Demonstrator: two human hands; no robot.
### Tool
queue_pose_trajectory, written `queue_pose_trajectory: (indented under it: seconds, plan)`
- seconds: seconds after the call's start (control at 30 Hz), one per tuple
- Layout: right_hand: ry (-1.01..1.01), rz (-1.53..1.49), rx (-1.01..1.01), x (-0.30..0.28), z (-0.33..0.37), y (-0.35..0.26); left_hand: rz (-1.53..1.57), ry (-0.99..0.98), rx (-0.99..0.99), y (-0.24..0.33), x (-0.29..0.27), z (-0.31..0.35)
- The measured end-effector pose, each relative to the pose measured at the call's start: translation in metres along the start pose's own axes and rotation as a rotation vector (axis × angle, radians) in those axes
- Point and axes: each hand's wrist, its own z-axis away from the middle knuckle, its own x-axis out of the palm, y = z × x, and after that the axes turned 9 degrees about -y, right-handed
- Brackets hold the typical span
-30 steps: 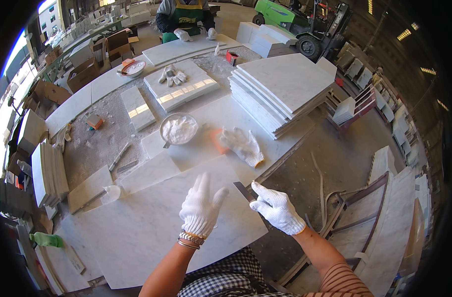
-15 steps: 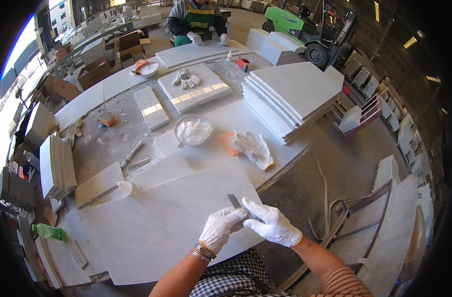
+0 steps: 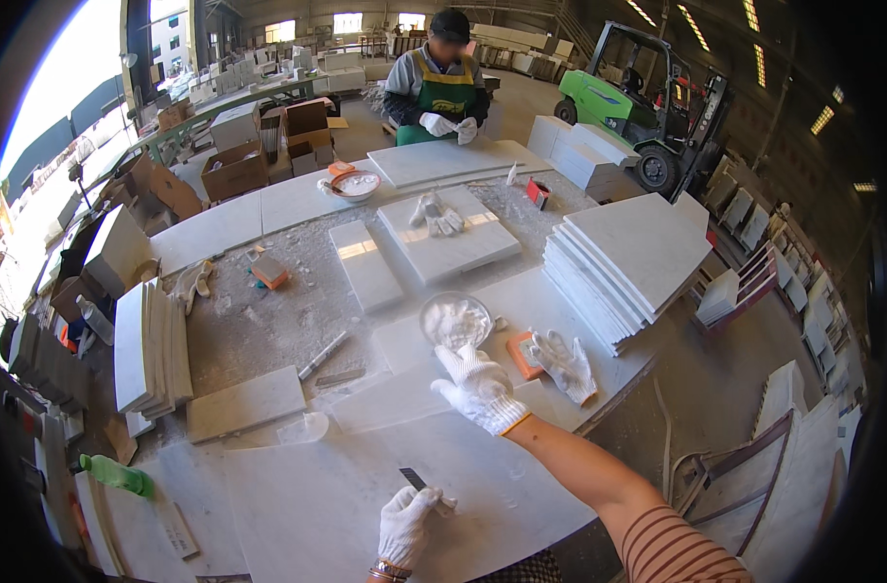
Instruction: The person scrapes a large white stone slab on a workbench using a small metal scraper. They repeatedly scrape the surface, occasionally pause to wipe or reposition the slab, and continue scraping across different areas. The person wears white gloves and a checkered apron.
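In my gloved left hand (image 3: 405, 525), low over the large pale stone slab (image 3: 307, 496), is a flat dark metal scraper blade (image 3: 412, 477), pinched between thumb and fingers. My right hand (image 3: 482, 391), also in a white knitted glove, reaches forward to the near edge of a round bowl (image 3: 426, 313) of white powder or paste (image 3: 458, 321). Its fingers are stretched out with the thumb apart, and nothing shows in them. The fingertips overlap the bowl's near side, so I cannot tell whether they touch the contents. White smears lie on the slab beneath that forearm.
Right of the bowl lie an orange block (image 3: 523, 356) and a loose glove (image 3: 564, 366). Stacked slabs (image 3: 633, 253) rise behind them. A marker-like stick (image 3: 324, 356) and a green bottle (image 3: 118, 474) are leftward. Across the table stands a co-worker (image 3: 438, 87); a green forklift (image 3: 613, 107) is beyond.
My hands have parted: the right let go of the blade and moved forward to the bowl. The left keeps the blade, lower and further left. The view has tilted up.
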Motion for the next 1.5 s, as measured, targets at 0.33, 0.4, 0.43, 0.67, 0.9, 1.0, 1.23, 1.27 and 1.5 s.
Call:
queue_pose_trajectory:
  seconds: [0.33, 0.4, 0.43, 0.67, 0.9, 1.0, 1.23, 1.27, 1.5]
  plan:
    - [0.320, -0.006, -0.024, 0.003, -0.051, 0.057, -0.123, -0.079, -0.140, 0.013, 0.005, 0.002]
    - [0.094, -0.894, 0.455, -0.017, -0.033, 0.072, -0.072, -0.101, -0.139, 0.013, 0.004, -0.001]
    - [0.090, -1.073, 0.564, -0.024, -0.021, 0.075, -0.027, -0.113, -0.136, 0.013, 0.004, -0.003]
    - [0.159, -1.646, 0.740, -0.025, 0.076, 0.054, -0.123, -0.085, -0.162, 0.015, 0.010, 0.010]
    - [-0.083, -1.500, 0.516, -0.009, 0.174, -0.040, -0.254, 0.039, -0.197, 0.012, 0.012, 0.045]
    - [-0.142, -1.334, 0.464, 0.011, 0.189, -0.075, -0.449, 0.069, -0.269, 0.015, 0.008, 0.055]
    - [0.150, -0.365, -0.173, 0.041, 0.194, -0.095, -0.233, 0.108, -0.420, 0.029, -0.001, 0.081]
    - [0.140, -0.321, -0.197, 0.041, 0.194, -0.095, -0.169, 0.115, -0.466, 0.031, -0.003, 0.085]
    - [0.113, -0.209, -0.251, 0.036, 0.187, -0.093, -0.273, 0.153, -0.487, 0.027, -0.013, 0.094]
